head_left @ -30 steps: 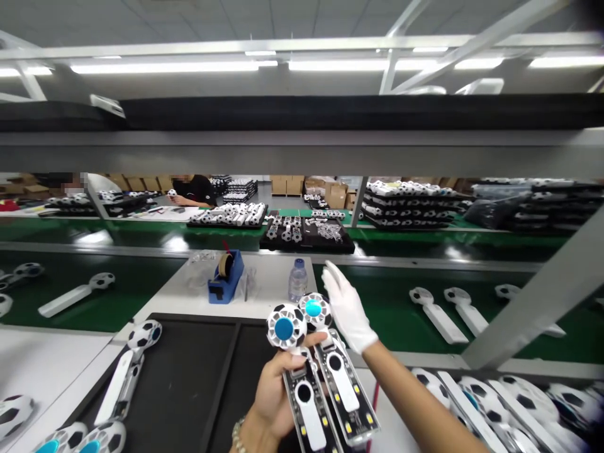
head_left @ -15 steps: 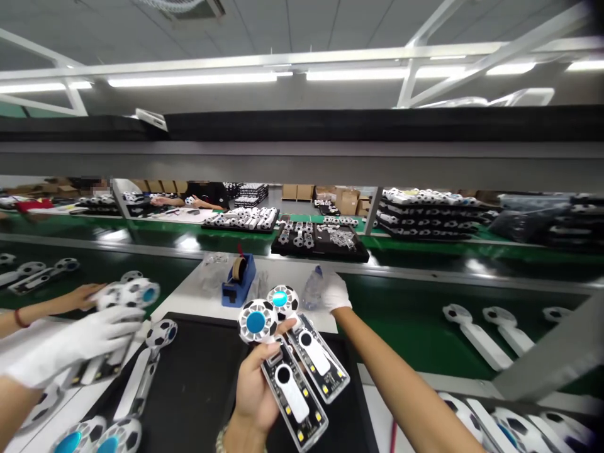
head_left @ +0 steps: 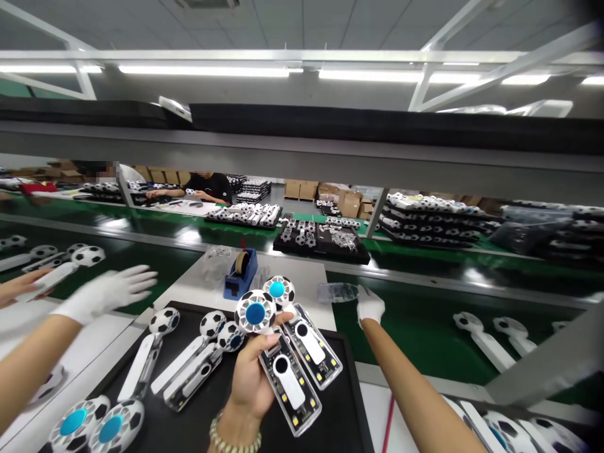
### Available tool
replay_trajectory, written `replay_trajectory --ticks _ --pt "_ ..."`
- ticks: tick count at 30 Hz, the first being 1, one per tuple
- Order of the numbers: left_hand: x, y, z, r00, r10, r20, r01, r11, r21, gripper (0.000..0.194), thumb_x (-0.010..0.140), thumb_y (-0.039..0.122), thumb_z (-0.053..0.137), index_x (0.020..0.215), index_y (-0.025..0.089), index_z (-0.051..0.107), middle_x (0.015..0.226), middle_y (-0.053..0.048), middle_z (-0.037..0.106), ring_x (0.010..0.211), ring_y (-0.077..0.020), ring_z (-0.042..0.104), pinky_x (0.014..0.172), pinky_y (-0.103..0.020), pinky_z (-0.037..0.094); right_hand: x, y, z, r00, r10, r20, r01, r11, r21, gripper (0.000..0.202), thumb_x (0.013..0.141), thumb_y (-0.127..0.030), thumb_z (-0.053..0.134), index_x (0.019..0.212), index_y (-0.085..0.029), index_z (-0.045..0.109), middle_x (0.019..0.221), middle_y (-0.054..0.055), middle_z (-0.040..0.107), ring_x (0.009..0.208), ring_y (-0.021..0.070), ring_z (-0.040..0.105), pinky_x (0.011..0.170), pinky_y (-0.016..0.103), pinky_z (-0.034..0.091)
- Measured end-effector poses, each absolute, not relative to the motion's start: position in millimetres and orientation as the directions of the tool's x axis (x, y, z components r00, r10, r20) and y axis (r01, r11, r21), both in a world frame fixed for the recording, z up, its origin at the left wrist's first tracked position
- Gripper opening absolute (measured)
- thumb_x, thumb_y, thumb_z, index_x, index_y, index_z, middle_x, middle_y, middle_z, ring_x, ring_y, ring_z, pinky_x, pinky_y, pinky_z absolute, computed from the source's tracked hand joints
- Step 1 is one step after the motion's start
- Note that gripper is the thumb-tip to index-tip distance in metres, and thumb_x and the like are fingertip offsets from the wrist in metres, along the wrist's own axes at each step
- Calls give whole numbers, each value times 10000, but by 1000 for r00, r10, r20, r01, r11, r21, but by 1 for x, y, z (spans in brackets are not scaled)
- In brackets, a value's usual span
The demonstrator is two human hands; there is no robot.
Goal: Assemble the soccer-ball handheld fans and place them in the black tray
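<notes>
My bare left hand (head_left: 257,371), with a beaded bracelet at the wrist, is closed around two soccer-ball-topped handheld devices (head_left: 292,384). Their ball heads have blue round centres, and their clear handles show a circuit board with yellow squares. In a white glove, my right hand (head_left: 370,306) pinches the end of a clear plastic piece (head_left: 337,292) above the white board's right edge. Below my left hand lies a black tray (head_left: 198,428), where several similar devices (head_left: 198,362) rest on the left side.
A co-worker's gloved hand (head_left: 111,289) reaches in from the left, fingers spread; their bare hand holds a device (head_left: 61,277). A blue tape dispenser (head_left: 240,277) stands on the white board beside clear plastic pieces (head_left: 216,267). More devices (head_left: 486,340) lie on the green belt at right.
My right hand has moved right, drawing the clear plastic piece along. The co-worker's gloved hand has let go of devices, now lying on the tray, and opened. My left hand keeps its hold.
</notes>
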State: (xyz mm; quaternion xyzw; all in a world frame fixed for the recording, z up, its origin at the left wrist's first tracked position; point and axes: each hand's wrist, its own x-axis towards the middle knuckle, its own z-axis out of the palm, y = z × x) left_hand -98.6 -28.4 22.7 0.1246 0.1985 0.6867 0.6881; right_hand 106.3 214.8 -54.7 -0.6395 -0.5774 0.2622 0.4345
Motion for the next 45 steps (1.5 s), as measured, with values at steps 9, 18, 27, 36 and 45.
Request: replay_trajectory --ticks 9,18,27,36,45 --pt "-107 -33 29 21 997 -70 -877 52 478 304 785 170 510 1044 116 659 823 -88 696 827 -225 648 835 -373 465 41 205 1 -319 912 258 525 397 -753 436 794 -370 571 1190 -190 572 1248 112 563 1167 276 498 1022 391 330" --pt "-124 -32 29 140 987 -79 -873 161 460 295 792 187 473 991 93 670 828 -131 701 770 -223 656 761 -356 475 54 56 46 -875 259 409 -126 694 -709 829 487 -620 738 1235 -323 539 1522 -5 79 1368 324 175 1118 480 149" --pt "-122 -32 30 161 983 -83 -887 181 425 304 792 162 477 1024 87 659 873 -135 701 810 -213 651 791 -346 472 60 25 47 -848 474 235 47 510 -859 540 564 -343 804 1078 -268 657 1509 -7 142 1297 312 346 1029 408 400" --pt "-120 -33 33 164 983 -84 -895 184 407 314 787 171 471 1021 80 660 834 -131 700 766 -207 651 773 -347 477 72 25 26 -712 592 377 122 634 -764 829 410 -424 852 1175 -256 579 1511 64 146 1342 350 243 1104 514 224" --pt "-99 -31 29 22 993 -116 -817 85 570 225 730 157 569 913 110 692 828 -95 694 786 -205 636 782 -326 470 76 11 33 -503 853 -141 113 -96 -989 549 657 -396 731 1128 -164 571 1020 98 658 911 249 632 800 394 529"
